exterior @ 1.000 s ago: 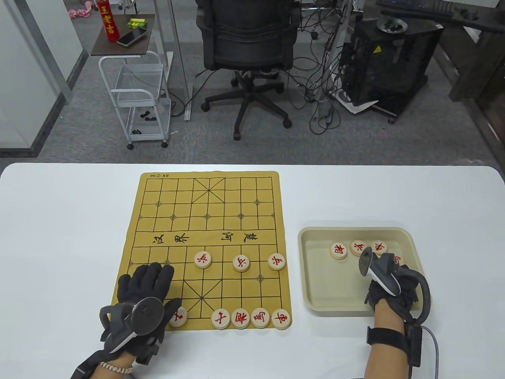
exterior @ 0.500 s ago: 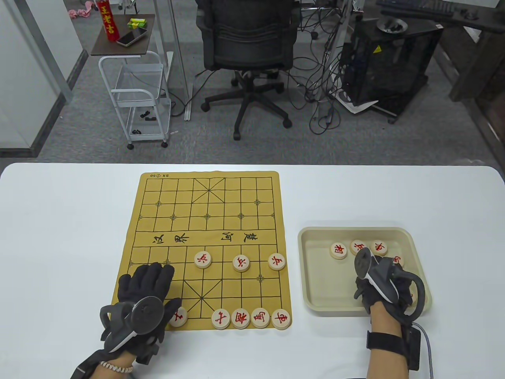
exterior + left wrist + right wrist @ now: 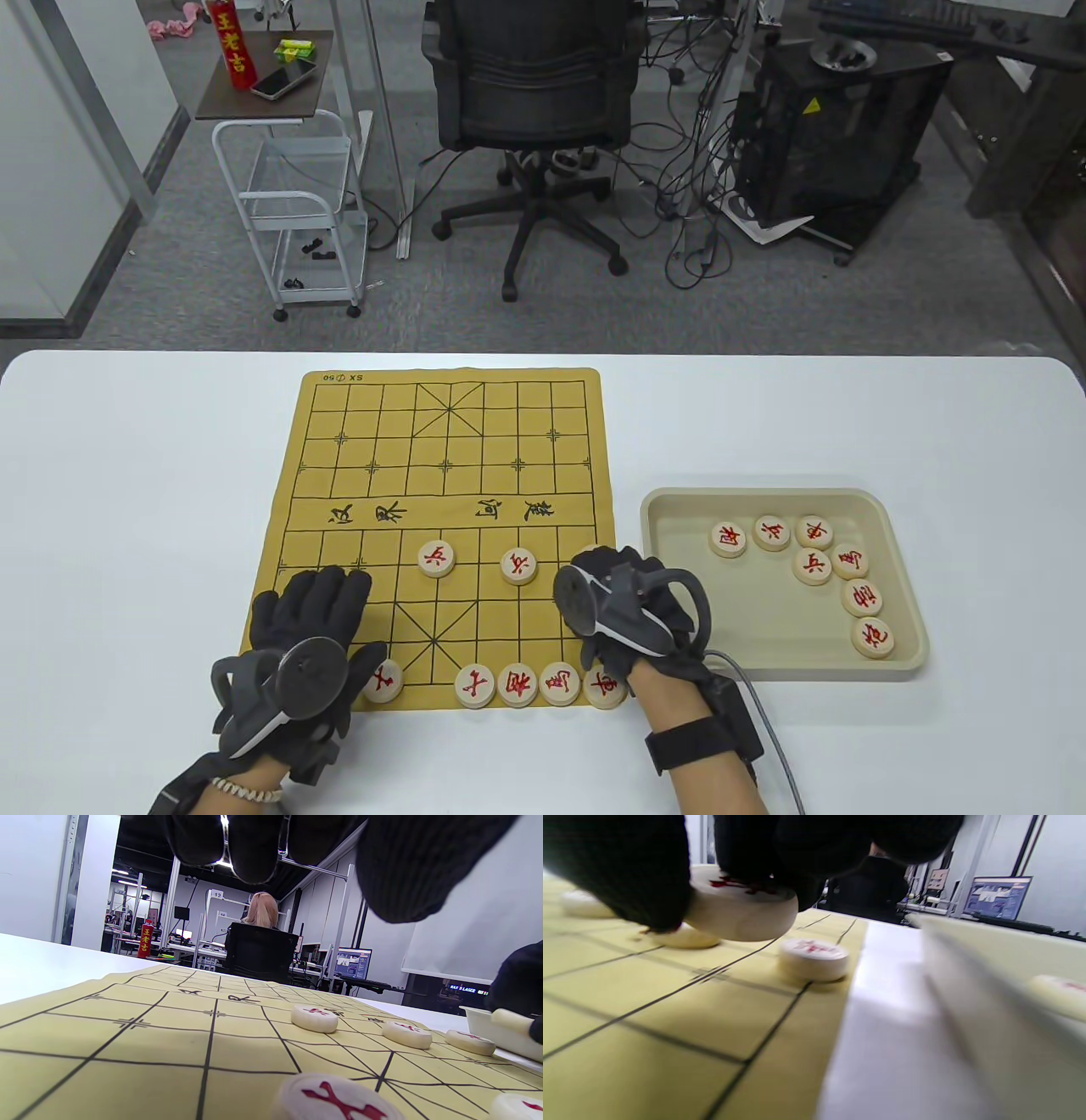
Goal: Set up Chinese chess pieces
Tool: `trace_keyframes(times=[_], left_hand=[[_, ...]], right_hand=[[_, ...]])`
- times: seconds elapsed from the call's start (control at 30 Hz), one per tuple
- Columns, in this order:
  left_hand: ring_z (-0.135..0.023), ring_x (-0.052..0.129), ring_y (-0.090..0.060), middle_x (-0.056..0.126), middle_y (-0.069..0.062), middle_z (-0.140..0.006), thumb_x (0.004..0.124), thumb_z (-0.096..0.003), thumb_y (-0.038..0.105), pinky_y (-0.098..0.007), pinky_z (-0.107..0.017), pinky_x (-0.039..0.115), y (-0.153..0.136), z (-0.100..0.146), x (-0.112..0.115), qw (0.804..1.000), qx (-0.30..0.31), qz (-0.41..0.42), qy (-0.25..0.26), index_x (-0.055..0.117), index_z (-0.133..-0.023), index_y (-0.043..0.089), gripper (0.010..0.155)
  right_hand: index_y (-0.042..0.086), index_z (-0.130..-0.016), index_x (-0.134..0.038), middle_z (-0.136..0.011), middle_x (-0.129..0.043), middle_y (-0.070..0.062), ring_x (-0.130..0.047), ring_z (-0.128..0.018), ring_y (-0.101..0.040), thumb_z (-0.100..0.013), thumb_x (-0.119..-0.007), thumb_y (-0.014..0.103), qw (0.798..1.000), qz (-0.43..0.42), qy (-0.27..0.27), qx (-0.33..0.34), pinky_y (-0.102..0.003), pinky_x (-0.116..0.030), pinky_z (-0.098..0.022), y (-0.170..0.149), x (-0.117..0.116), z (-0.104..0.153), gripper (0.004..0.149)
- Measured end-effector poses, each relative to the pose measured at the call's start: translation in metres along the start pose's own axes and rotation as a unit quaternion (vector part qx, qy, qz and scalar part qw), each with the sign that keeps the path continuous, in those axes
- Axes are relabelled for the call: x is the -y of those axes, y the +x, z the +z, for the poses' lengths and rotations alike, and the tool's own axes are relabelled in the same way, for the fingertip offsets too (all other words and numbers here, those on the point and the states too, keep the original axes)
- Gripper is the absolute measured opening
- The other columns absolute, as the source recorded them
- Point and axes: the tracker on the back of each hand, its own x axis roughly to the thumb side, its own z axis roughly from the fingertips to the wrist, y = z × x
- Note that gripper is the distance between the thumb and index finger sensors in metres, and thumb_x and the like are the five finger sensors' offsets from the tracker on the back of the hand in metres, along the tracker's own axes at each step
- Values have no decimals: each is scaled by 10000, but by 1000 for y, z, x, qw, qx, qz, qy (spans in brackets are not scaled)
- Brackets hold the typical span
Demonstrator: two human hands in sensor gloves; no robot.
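Seven red-marked pieces [image 3: 814, 567] lie in the tray [image 3: 679, 654] on the bench [image 3: 127, 509] from above; the right hand [image 3: 624, 607] hovers over the board [image 3: 441, 475], the left hand [image 3: 310, 624] lies flat on its corner. Left wrist: straight fingers [image 3: 254, 846] above the board. Right wrist: fingertips [image 3: 619, 870] pinch a piece [image 3: 740, 914] just above the board.

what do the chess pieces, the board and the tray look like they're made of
Chess pieces: probably pale wood, though smooth plastic is possible; thick matte discs with red characters.
Board: a soft mat, maybe faux leather or felt; it has rounded corners, lies thin and flat, and is a dull mustard colour with printed black lines.
Tray: likely moulded plastic; one piece, beige, with rounded walls and a faint sheen.
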Motion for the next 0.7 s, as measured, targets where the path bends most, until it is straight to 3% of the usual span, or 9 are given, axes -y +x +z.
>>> trace_keyframes(times=[0.17, 0.2, 0.4, 0.53, 0.7], left_hand=[[-1099, 550, -483, 533, -130, -1186, 826, -388, 540, -736, -740, 386, 0, 0, 0, 1000, 1, 2, -2, 451, -1092, 306, 832], [-1098, 550, -484, 536, -131, -1185, 827, -388, 538, -736, -740, 387, 0, 0, 0, 1000, 2, 1, -3, 454, -1092, 304, 831], [-1098, 551, -484, 537, -127, -1185, 827, -388, 539, -736, -740, 388, 0, 0, 1, 1000, 4, 0, -4, 453, -1092, 303, 832], [-1098, 551, -483, 536, -128, -1185, 826, -387, 540, -736, -740, 388, 1, 0, 1, 1000, 4, -1, -5, 451, -1092, 306, 832], [-1098, 548, -487, 533, -131, -1186, 826, -388, 541, -738, -738, 387, 3, 1, 1, 1000, 6, -4, -6, 450, -1094, 304, 834]], right_hand=[[289, -870, -793, -941, -883, -22, -944, -591, -116, -358, -996, 519, 999, 20, 33, 9, -392, -827, -506, 22, -21, -10, 596], [293, -888, -776, -958, -869, -24, -938, -613, -113, -382, -983, 519, 997, 36, 68, 11, -389, -822, -521, 23, -23, -15, 592], [288, -939, -763, -1013, -820, -42, -926, -699, -156, -395, -968, 488, 997, -7, 80, -2, -414, -804, -550, 8, -12, -8, 615], [282, -961, -755, -1035, -793, -55, -914, -731, -180, -409, -958, 480, 997, -5, 46, -65, -427, -792, -560, -34, 13, 6, 621], [241, -1006, -736, -1068, -752, -90, -884, -778, -231, -435, -945, 472, 975, 55, 79, -202, -462, -761, -585, -114, 29, 26, 650]])
